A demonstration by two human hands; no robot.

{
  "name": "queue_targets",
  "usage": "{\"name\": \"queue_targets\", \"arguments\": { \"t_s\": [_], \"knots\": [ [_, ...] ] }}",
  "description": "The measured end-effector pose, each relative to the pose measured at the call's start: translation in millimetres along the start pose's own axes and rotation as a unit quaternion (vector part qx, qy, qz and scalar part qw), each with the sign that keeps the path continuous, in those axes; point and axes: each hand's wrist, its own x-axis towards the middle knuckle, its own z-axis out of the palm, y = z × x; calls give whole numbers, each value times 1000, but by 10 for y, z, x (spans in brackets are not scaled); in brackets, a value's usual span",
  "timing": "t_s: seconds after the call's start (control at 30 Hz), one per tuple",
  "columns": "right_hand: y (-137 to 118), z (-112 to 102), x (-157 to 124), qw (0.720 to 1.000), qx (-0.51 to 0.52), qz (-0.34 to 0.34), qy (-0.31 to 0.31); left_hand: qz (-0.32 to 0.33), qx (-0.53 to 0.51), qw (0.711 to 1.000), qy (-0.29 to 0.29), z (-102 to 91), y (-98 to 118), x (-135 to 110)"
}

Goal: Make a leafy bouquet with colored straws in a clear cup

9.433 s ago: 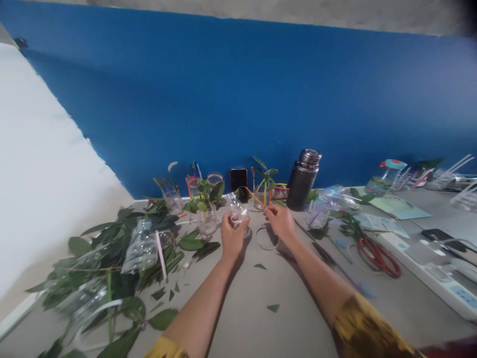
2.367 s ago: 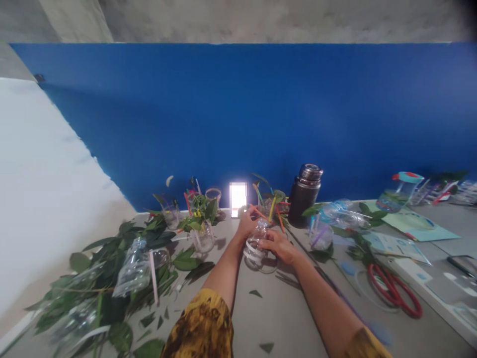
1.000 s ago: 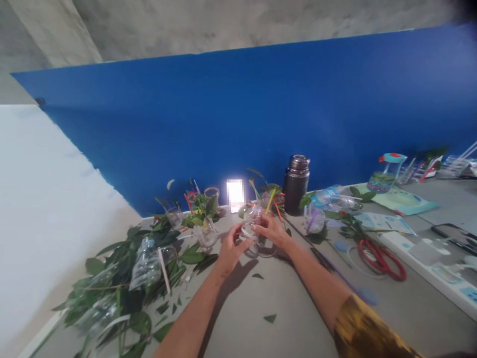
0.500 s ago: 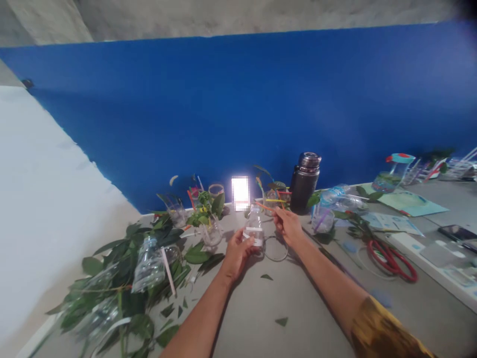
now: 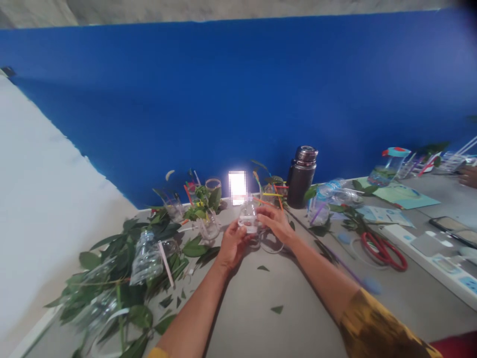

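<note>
My left hand (image 5: 234, 243) is wrapped round a small clear plastic bottle (image 5: 249, 219) with white strips around its body, held upright just above the table. My right hand (image 5: 274, 221) is at the bottle's right side, its bent fingertips against the wall. Just above the right fingers shows a thin orange straw (image 5: 264, 203); whether it touches the hand, I cannot tell. Beneath the right hand a pale ring of tubing or cord (image 5: 271, 248) lies on the table. Small cut leaf pieces (image 5: 277, 310) are scattered nearer to me.
Leafy branches (image 5: 130, 288) and a crumpled clear bottle (image 5: 145, 258) cover the left. Cups with plants (image 5: 208, 226) and a black thermos (image 5: 301, 179) stand along the blue wall. Red-handled scissors (image 5: 385, 252) and a white power strip (image 5: 421, 248) lie right. Another person's hand (image 5: 467, 176) shows far right.
My right hand has moved left and down from beside the orange straw to the bottle's side. My left hand keeps hold of the bottle. The view has tilted slightly.
</note>
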Motion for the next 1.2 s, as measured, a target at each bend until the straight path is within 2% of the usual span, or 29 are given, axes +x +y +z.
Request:
{"name": "queue_targets", "arguments": {
  "t_s": [0.13, 0.27, 0.37, 0.57, 0.7, 0.83, 0.93, 1.03, 1.13, 1.2],
  "knots": [
    [-55, 39, -45, 997, -12, -19, -80, 10, 23, 1000, -11, 53, 32, -20],
    [-59, 38, -53, 995, 16, -7, -101, 25, 68, 997, 8, 61, 35, -16],
    [-22, 34, -48, 993, 42, 11, -113, 70, 128, 988, 46, 24, 14, 12],
    [18, 68, -43, 993, 87, 43, -71, 157, 276, 945, 73, 44, -26, -25],
    [23, 80, -46, 992, 97, 54, -64, 183, 338, 918, 97, 115, -21, -102],
    [48, 77, -50, 988, 116, 62, -83, 200, 339, 914, 102, 118, 12, -116],
    [72, 81, -42, 987, 126, 54, -86, 197, 290, 933, 80, 68, 45, -70],
    [99, 95, -24, 993, 81, 25, -79, 194, 260, 940, 105, 16, 71, -13],
    [130, 113, -5, 999, 9, -15, -44, 216, 298, 918, 149, 4, 88, 3],
    [143, 121, 4, 999, -25, -25, -24, 248, 331, 897, 158, 23, 101, -11]
  ]
}}
